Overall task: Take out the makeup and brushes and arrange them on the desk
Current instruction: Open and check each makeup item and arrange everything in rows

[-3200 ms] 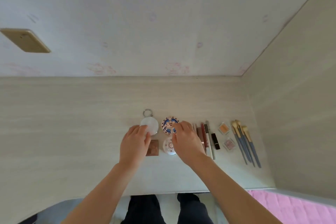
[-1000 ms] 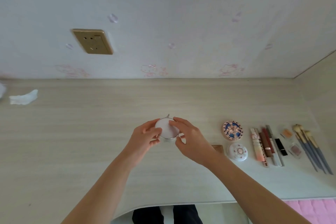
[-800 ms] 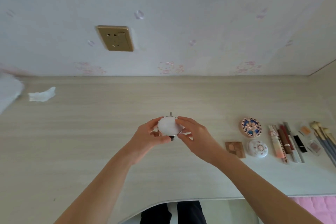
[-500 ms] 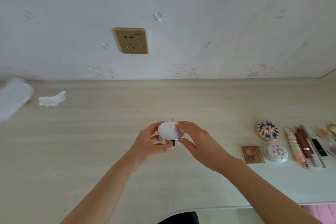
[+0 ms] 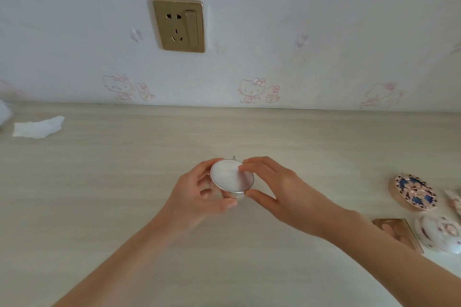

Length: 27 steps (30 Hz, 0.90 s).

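Desk (image 5: 99,182): makeup row (image 5: 412,192) at right edge. Left hand (image 5: 197,194) and right hand (image 5: 282,192) both pinch the round compact (image 5: 232,178) from opposite sides, over mid-desk. Row lies rightward; right hand nearer.

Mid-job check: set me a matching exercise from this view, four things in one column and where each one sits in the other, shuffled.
Things
1. white round compact
2. blue floral compact
3. crumpled tissue
4. gold socket

Places
A. on the wall above the desk
B. gripped between the left hand and the right hand
C. on the desk, far left
D. on the desk at the right, beyond the eyeshadow palette

Pairs: 1-B, 2-D, 3-C, 4-A
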### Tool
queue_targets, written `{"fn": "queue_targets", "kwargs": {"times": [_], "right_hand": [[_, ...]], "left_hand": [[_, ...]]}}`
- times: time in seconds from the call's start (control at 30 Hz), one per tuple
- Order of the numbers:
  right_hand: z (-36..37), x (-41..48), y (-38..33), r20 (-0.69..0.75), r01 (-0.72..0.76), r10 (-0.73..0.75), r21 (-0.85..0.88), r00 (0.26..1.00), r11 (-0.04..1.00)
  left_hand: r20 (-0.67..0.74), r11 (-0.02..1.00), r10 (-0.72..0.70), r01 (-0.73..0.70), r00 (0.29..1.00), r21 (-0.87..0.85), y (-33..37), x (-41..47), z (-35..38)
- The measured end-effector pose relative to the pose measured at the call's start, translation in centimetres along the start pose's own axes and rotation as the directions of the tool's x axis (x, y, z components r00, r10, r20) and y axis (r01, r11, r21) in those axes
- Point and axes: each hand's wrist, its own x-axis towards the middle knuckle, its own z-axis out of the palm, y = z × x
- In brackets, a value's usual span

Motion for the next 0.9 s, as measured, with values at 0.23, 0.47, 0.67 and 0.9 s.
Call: {"fn": "queue_targets", "kwargs": {"times": [0.23, 0.47, 0.67, 0.9], "right_hand": [[1.7, 0.1, -0.3, 0.029, 0.112, -0.113, 0.008, 0.993, 0.994], [2.7, -3.4, -3.1, 0.007, 0.158, -0.158, -0.145, 0.987, 0.977], [3.7, -7.1, -6.7, -0.013, 0.129, -0.136, -0.243, 0.991, 0.962], [4.0, -9.2, -9.0, 0.01, 0.066, -0.066, -0.181, 0.998, 0.981]], "left_hand": [[0.005, 0.977, 0.179, -0.178, 0.984, 0.119, -2.3, 0.0, 0.0], [0.04, 0.91, 0.308, -0.306, 0.951, 0.279, -2.4, -4.0, 0.4], [0.053, 0.908, 0.309, -0.311, 0.95, 0.281, -2.5, -8.9, 1.0], [0.068, 0.922, 0.297, -0.304, 0.952, 0.24, -3.0, -11.8, 1.1]]}}
